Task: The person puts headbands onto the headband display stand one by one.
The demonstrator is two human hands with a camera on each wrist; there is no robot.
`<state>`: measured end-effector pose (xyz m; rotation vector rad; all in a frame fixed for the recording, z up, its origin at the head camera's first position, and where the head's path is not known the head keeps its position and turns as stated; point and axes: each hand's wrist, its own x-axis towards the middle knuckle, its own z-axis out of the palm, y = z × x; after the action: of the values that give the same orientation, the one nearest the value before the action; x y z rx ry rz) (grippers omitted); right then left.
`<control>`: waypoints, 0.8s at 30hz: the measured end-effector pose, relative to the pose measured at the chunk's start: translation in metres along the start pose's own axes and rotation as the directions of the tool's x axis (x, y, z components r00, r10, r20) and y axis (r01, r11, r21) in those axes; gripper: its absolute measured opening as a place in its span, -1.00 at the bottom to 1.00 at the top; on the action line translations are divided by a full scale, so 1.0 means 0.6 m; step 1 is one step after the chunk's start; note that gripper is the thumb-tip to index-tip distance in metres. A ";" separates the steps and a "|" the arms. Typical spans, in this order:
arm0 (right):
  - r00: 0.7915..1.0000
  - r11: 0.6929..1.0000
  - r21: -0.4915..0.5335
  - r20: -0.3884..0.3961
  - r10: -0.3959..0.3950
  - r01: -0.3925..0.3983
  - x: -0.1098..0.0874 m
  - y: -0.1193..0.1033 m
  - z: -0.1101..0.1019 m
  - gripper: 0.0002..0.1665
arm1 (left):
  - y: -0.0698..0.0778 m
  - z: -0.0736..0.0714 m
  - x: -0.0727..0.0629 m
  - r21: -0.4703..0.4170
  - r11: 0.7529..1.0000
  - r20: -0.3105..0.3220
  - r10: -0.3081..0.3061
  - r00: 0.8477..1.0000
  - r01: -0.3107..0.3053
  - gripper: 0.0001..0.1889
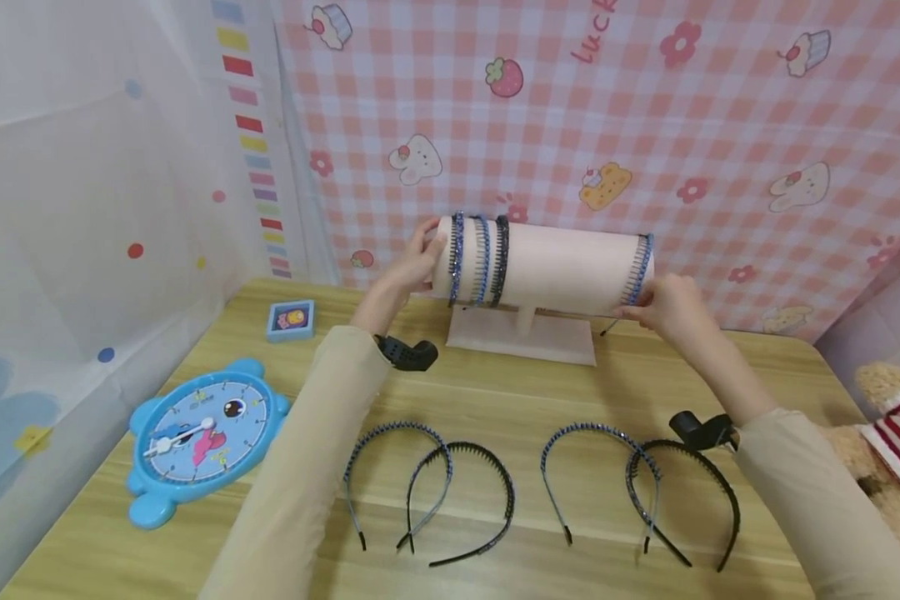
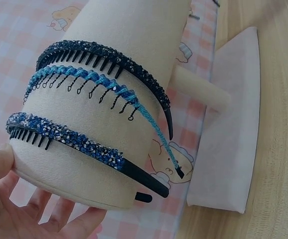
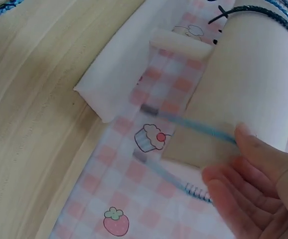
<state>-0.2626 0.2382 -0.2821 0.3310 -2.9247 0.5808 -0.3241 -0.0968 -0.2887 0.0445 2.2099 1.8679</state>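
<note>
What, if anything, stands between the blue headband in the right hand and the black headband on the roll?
Nothing visible. The blue headband that the right hand holds is at one end of the pale roll, and the roll's surface from there to the black headband is bare.

Headbands (image 1: 501, 262) on stand (image 1: 570, 268), four before it, clock (image 1: 213, 427) left, bear (image 1: 898, 450) right

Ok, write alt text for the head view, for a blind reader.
A person's left hand holds one end of a cylindrical stand bearing four headbands, while the right hand pinches the end headband opposite. Four more headbands lie in overlapping pairs on the table.
</note>
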 end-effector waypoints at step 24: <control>0.936 0.930 0.349 0.351 -0.014 -0.116 0.047 0.055 -0.038 0.49 | 0.002 0.000 -0.004 0.017 1.000 -0.005 0.008 1.000 -0.008 -0.50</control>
<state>-0.2953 0.2715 -0.2677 0.4385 -3.1521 1.1971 -0.3217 -0.0972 -0.2869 0.0521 2.2324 1.8556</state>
